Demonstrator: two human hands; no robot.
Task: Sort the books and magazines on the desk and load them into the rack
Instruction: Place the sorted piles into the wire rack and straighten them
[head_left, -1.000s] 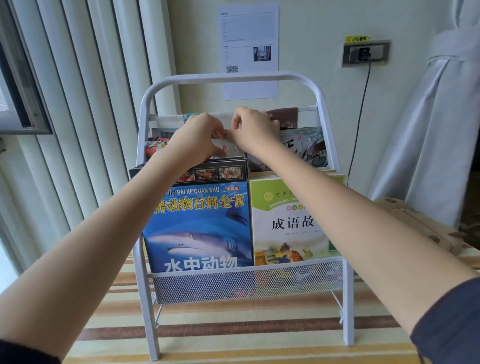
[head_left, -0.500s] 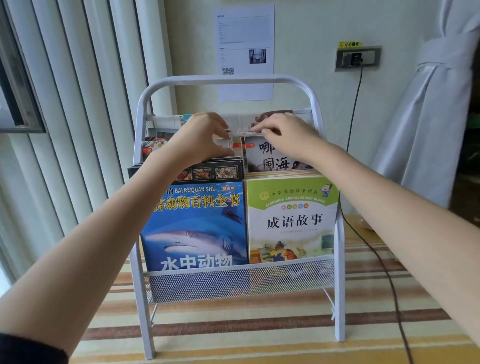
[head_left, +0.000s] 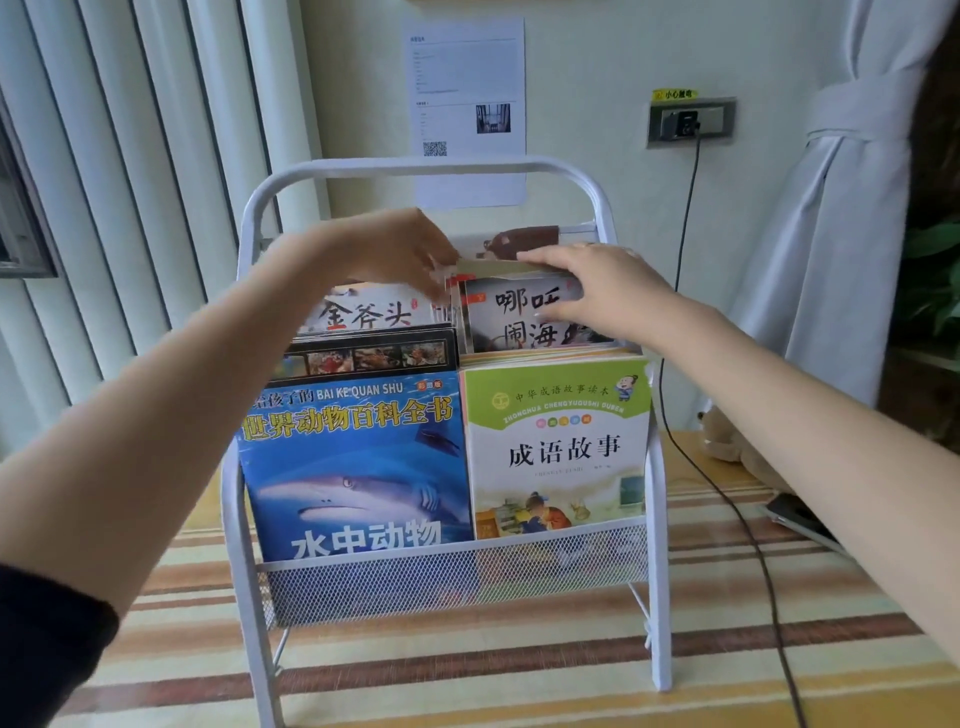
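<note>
White rack (head_left: 426, 169) is nearly full — our right hand (head_left: 597, 286) pinches the Nezha book (head_left: 519, 325), left hand (head_left: 395, 249) too blurry to tell — next, push it down.

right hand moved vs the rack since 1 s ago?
Yes. The right hand has shifted rightward along the rack, from beside the left hand near the middle to the right-side books.
</note>
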